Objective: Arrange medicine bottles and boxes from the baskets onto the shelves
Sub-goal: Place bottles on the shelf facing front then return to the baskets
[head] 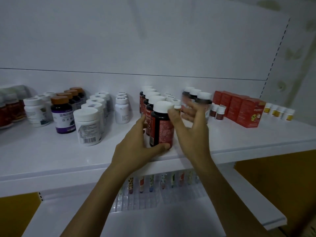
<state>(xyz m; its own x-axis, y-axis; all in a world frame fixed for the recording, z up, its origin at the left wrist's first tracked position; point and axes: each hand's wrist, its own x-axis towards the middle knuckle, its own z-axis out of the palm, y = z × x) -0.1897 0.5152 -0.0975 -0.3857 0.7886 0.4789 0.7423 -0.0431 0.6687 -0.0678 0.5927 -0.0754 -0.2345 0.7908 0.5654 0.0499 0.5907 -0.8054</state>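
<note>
White wall-backed shelf (239,139), bottles lined up in front-to-back rows, baskets not in view. Red bottle (162,127) stands upright at the front of its matching row (150,98), near the shelf's front edge. Left hand (136,144) holds it low, thumb wrapped across the base, fingers on the far left side. Right hand (193,129) is spread wide and holds nothing; its thumb is up by the cap, contact unclear, and its fingers are motion-blurred. Looks like final alignment of a placed bottle. Risks: the low grip leaves the top free, so a nudge from the right thumb could tip it back into the row and domino it. The right fingers sit just beside the small white bottle (176,102) and near the dark bottles (202,100), so a sweep could knock them. Red boxes (248,112) are well apart.
</note>
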